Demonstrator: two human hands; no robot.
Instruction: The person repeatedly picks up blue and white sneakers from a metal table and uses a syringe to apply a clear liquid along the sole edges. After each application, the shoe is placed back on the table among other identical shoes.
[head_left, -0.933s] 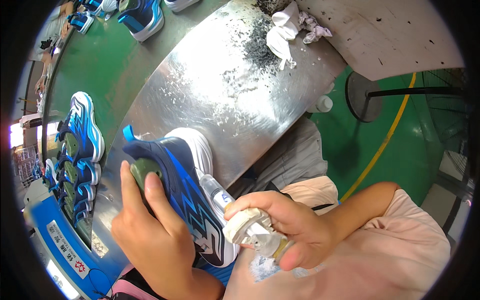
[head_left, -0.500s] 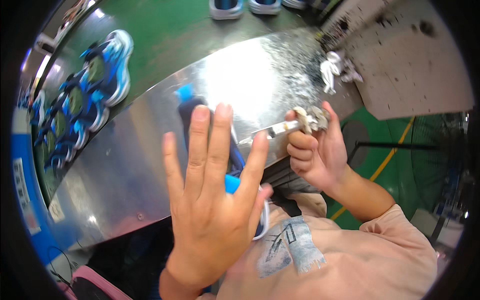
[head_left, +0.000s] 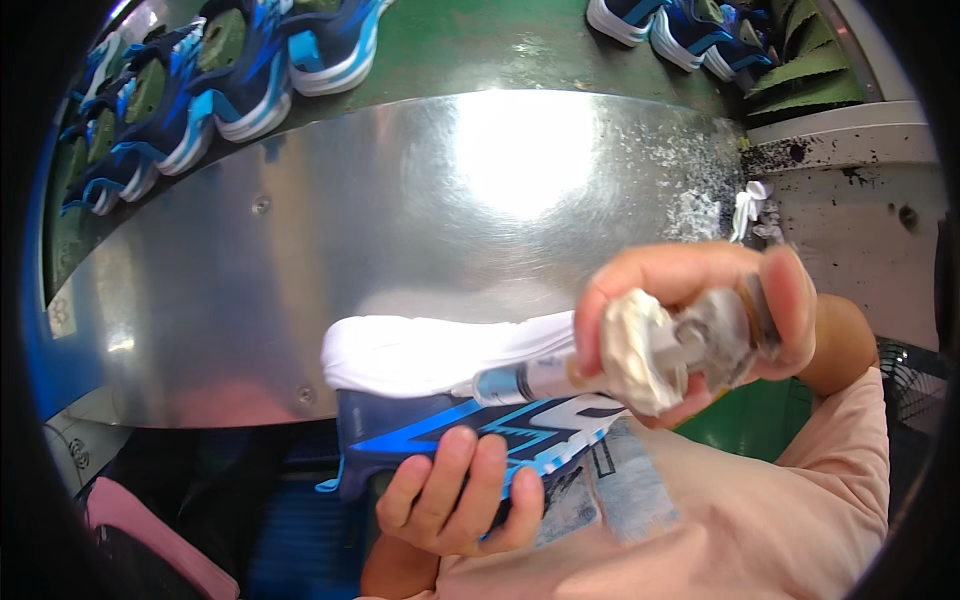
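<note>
My left hand (head_left: 455, 495) grips a blue running shoe (head_left: 470, 420) from below, its white sole (head_left: 430, 352) turned up and away from me. My right hand (head_left: 700, 310) is closed around a small syringe-like applicator (head_left: 530, 378) wrapped in a wad of stained white cloth (head_left: 635, 350). The applicator's tip points left and lies along the seam between the sole and the blue upper. Both hands are over the near edge of a shiny metal table (head_left: 400, 200).
Several blue shoes (head_left: 230, 70) stand in a row on the green floor at the upper left, more shoes (head_left: 680, 25) at the top right. A crumpled white rag (head_left: 745, 210) lies at the table's right end beside a dirty white bench (head_left: 860, 190).
My left hand, held open with fingers spread in front of the camera, has dropped and taken hold of the shoe. The right hand with the applicator has come down to the sole's edge.
</note>
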